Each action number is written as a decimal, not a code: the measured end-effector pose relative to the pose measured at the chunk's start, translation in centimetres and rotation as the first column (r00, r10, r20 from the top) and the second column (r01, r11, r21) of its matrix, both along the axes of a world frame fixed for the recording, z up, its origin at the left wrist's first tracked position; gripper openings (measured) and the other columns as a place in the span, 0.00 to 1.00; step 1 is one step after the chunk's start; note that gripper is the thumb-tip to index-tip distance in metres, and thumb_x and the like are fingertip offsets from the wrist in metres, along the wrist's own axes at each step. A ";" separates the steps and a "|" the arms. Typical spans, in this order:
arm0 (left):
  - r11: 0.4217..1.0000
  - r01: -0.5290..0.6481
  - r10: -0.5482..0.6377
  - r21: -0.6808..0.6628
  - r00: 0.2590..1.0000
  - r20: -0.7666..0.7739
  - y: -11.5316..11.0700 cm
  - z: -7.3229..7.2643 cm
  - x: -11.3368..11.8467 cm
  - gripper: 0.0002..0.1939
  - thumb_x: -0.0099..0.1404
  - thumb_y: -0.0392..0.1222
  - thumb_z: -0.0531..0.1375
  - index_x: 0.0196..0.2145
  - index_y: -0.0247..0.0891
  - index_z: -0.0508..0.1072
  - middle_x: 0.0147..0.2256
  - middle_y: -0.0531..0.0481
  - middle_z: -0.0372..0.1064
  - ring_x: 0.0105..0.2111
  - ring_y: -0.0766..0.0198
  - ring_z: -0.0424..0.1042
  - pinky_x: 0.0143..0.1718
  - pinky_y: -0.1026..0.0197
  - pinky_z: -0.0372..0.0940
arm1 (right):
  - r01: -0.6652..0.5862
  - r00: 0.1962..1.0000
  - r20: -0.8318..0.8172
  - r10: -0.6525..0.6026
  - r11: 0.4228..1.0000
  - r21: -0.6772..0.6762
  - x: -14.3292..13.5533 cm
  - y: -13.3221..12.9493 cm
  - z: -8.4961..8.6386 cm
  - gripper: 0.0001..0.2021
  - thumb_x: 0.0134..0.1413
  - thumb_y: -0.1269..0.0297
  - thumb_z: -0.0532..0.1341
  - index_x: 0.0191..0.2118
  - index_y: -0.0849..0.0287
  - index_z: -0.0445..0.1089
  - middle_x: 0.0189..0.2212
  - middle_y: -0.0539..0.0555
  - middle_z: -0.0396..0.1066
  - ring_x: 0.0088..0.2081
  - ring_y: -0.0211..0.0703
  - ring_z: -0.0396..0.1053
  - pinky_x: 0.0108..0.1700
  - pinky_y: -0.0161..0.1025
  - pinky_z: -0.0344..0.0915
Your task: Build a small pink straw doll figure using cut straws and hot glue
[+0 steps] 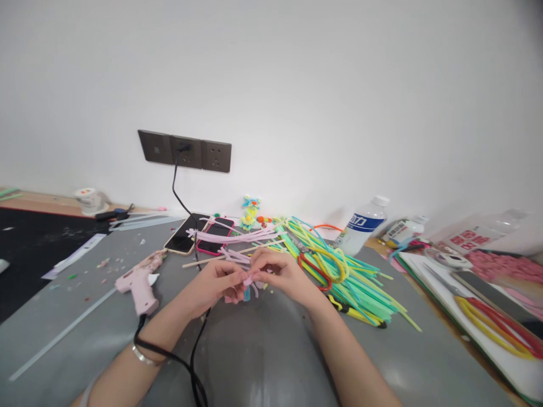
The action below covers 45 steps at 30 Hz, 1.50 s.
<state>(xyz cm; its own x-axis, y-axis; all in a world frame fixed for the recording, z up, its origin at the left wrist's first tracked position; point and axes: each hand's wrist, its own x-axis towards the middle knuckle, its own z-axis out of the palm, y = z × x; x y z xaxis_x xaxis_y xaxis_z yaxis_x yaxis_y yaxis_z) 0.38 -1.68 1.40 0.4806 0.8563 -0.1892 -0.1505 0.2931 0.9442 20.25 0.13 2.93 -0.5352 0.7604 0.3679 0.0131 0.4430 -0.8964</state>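
My left hand (pixel 215 284) and my right hand (pixel 278 271) meet above the grey table, fingertips pinched together. Between them is a small lilac-pink pipe cleaner piece (pixel 248 281), partly covered by the fingers. Just below, a little blue bit (pixel 246 294) and some pink show under my left fingers; their exact form is hidden. Lilac pipe cleaners (pixel 241 236) lie right behind the hands. To the right spreads a pile of green and yellow pipe cleaners (pixel 360 294), with red-and-yellow handled scissors (pixel 316 271) among them.
A pink glue gun (pixel 142 282) lies at left, its black cord (pixel 169 355) crossing by my left forearm. Two phones (pixel 215 234) lie behind. A bottle (pixel 362 226) stands at back right. Other scissors (pixel 492 322) rest on white paper (pixel 428 277). Sockets (pixel 186 151) are on the wall.
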 end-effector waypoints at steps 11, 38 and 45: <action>0.980 0.161 -0.156 -0.119 0.986 0.055 -0.7 0.2 -0.1 0.15 0.50 0.48 0.73 0.26 0.32 0.78 0.21 0.53 0.69 0.21 0.73 0.66 0.23 0.70 0.63 | -0.103 0.995 -0.013 0.103 0.994 -0.020 0.0 -0.3 -0.3 0.11 0.57 0.55 0.66 0.35 0.58 0.77 0.33 0.54 0.69 0.36 0.41 0.68 0.36 0.37 0.66; 0.972 -0.235 0.233 -0.001 0.961 0.147 -0.1 -0.4 0.7 0.20 0.47 0.53 0.74 0.21 0.32 0.75 0.20 0.54 0.66 0.21 0.72 0.62 0.23 0.69 0.58 | 0.249 0.960 -0.015 -0.280 0.827 0.503 -2.3 -1.4 -1.3 0.05 0.57 0.74 0.61 0.38 0.57 0.70 0.36 0.55 0.69 0.38 0.42 0.69 0.40 0.39 0.67; 0.987 -0.159 0.161 -0.039 0.984 0.072 0.2 -0.6 0.1 0.19 0.50 0.53 0.72 0.28 0.32 0.80 0.26 0.50 0.71 0.26 0.68 0.67 0.27 0.67 0.62 | 0.268 0.948 0.004 -0.317 0.808 0.524 -2.5 -1.1 -1.5 0.03 0.59 0.69 0.63 0.33 0.56 0.69 0.33 0.53 0.68 0.35 0.41 0.69 0.37 0.37 0.66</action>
